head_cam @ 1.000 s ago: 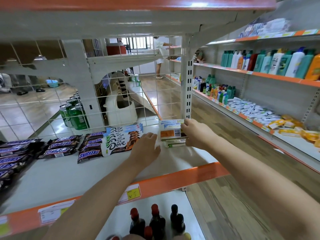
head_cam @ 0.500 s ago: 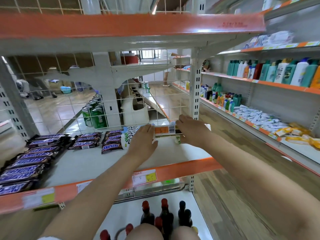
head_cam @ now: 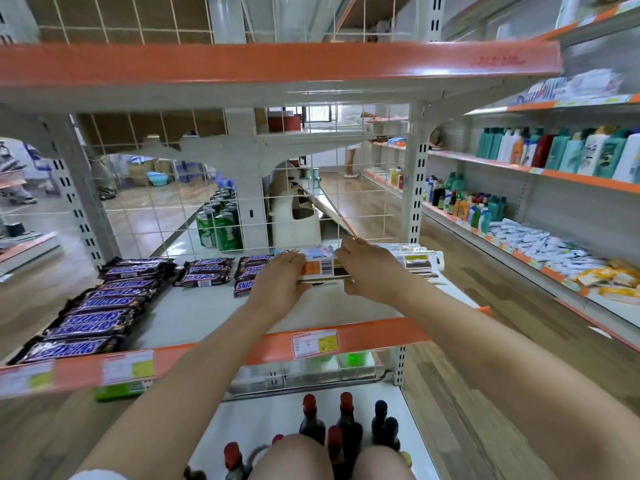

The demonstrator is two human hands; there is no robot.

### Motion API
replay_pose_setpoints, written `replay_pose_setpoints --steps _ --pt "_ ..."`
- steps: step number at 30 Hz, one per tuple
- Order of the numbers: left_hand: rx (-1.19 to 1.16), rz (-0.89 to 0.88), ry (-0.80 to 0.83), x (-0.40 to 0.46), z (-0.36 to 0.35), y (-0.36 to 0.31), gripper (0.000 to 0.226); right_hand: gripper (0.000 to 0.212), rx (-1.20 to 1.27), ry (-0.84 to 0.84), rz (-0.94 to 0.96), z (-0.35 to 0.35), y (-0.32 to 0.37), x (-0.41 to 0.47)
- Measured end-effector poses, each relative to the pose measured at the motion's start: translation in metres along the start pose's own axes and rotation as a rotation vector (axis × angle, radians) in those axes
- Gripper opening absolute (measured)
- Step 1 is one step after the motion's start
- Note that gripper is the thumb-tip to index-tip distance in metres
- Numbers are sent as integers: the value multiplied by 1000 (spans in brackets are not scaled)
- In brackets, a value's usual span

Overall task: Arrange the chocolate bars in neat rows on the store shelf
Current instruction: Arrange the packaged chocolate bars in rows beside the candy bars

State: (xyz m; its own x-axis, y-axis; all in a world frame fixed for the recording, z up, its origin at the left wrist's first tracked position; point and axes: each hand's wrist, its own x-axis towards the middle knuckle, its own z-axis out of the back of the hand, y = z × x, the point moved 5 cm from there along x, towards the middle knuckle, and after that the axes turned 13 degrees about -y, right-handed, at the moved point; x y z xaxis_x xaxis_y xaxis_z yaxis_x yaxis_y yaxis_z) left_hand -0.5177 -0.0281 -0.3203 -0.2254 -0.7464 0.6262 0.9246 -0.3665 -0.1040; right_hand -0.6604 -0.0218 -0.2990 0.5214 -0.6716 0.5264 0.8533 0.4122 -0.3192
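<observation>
shelf (head_cam: 194, 313), two hands, one chocolate stack (head_cam: 325, 268)

A small stack of flat chocolate bars (head_cam: 323, 268) in pale wrappers, with an orange panel and a barcode facing up, sits near the middle of the white store shelf (head_cam: 207, 313), held from both ends between two hands. To its right lie more pale-wrapped bars (head_cam: 420, 261), close beside it. To the left, dark brown Snickers bars (head_cam: 93, 318) lie flat in rows running from the shelf's front edge toward the back.
</observation>
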Motion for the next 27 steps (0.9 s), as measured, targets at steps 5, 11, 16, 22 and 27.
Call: replay_pose_setpoints --steps 5,11,16,22,27 --pt "-18 27 -48 -5 6 12 43 61 374 8 -316 1 -19 4" --pt "-45 17 -72 -12 9 20 52 32 993 233 -831 -23 -38 -5" --pt "-46 -4 -70 -13 5 19 50 21 1173 211 -928 -27 -35 -9" --pt "-68 48 -78 -14 3 19 57 27 1082 31 -812 -9 -32 -3" --pt "-253 285 -194 -15 2 38 38 18 401 -177 -361 15 -20 2"
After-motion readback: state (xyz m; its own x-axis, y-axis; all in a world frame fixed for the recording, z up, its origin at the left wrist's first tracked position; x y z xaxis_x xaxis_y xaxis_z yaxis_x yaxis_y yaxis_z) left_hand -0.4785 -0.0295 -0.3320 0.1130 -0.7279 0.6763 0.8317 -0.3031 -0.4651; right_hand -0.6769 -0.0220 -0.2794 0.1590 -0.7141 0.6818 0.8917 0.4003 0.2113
